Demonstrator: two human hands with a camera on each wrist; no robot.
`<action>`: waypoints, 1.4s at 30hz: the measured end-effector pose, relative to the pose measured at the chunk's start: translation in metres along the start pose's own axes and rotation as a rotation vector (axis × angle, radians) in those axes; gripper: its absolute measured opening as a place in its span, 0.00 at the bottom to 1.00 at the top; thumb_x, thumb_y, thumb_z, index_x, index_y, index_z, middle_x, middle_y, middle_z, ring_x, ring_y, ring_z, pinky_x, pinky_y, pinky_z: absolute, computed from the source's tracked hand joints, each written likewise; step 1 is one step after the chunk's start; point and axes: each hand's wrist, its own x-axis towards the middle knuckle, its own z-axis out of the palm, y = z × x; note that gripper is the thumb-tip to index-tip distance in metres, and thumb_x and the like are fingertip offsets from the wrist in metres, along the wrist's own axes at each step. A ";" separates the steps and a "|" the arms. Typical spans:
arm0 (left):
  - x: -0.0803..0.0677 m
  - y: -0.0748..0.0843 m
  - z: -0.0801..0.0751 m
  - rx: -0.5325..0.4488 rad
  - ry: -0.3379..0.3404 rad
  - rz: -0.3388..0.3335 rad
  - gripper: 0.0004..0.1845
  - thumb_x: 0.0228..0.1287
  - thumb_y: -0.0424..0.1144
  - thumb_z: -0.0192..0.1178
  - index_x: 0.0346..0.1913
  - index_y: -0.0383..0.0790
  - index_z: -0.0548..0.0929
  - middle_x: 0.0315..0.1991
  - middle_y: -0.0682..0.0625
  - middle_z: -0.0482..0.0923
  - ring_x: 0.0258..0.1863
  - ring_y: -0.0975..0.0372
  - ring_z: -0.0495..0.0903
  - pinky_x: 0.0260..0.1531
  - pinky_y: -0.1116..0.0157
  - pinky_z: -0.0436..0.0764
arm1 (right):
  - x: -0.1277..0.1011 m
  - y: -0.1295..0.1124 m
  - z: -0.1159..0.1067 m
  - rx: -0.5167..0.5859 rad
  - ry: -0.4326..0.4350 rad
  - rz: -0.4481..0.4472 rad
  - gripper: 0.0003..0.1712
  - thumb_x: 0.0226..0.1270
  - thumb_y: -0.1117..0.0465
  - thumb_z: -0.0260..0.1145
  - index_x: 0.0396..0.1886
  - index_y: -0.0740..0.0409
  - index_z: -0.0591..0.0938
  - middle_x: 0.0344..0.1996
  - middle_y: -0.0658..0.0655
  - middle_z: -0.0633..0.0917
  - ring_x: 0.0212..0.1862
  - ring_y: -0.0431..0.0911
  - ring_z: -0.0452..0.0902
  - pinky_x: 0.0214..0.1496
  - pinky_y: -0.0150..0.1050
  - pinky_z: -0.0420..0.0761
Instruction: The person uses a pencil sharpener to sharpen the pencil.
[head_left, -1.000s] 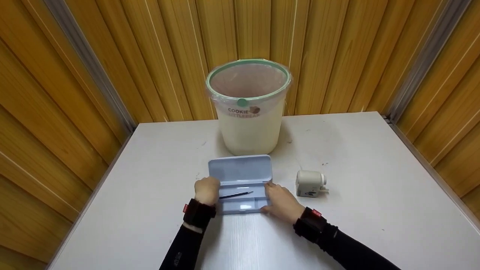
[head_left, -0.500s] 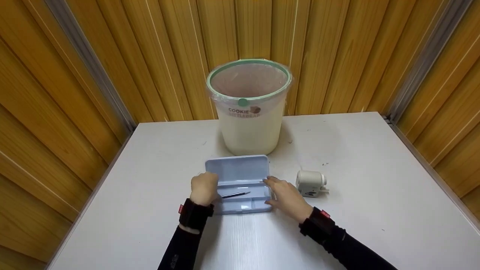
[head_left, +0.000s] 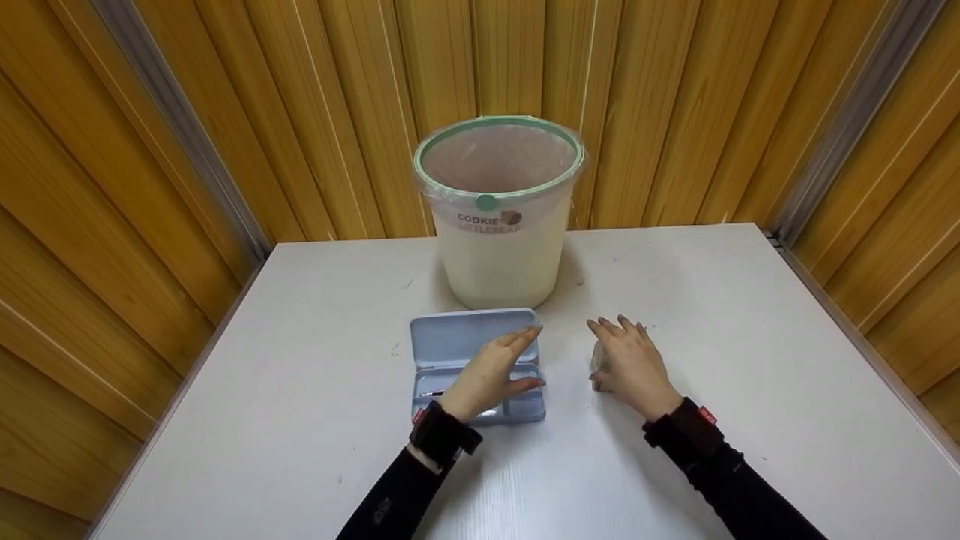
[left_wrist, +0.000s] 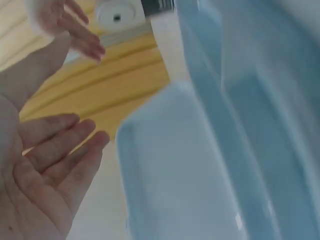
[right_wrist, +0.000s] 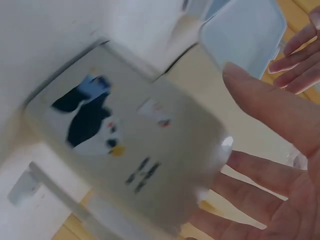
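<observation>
Right under our left hand (head_left: 491,371) lies the open blue case (head_left: 459,341), flat on the table (head_left: 315,420). Its lid is folded back toward the far side, and its tray sits nearer us, mostly beneath our palm. Our left fingers (head_left: 517,339) are straight and spread, with nothing in them; they hover over the case's right half, the tips reaching toward the lid's far right corner. In the left wrist view the same fingers (left_wrist: 60,150) lie loose and open beside the blurred blue case (left_wrist: 210,165), and we cannot tell whether they touch it. A dark pen (head_left: 435,392) shows only as a tip in the tray, just left of our left wrist.

Beside the case, to its right and apart from it, our right hand (head_left: 630,364) covers the small white sharpener (head_left: 596,367), of which only an edge shows from above. Our right fingers (head_left: 619,330) are straight and spread, pointing away from us. In the right wrist view the sharpener (right_wrist: 130,145), with a penguin picture on its side, sits just in front of our open right fingers (right_wrist: 270,107); the frame is too blurred to show contact.

Beyond both sets of fingertips stands the bin (head_left: 499,255), lined with a clear bag, against the wooden wall (head_left: 675,112).
</observation>
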 end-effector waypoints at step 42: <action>0.027 0.043 0.050 -0.249 0.124 -0.062 0.34 0.47 0.43 0.78 0.57 0.36 0.77 0.48 0.47 0.86 0.46 0.62 0.84 0.48 0.72 0.80 | 0.003 -0.008 -0.034 0.124 -0.007 0.133 0.24 0.55 0.48 0.72 0.18 0.63 0.76 0.15 0.54 0.75 0.20 0.45 0.68 0.20 0.37 0.68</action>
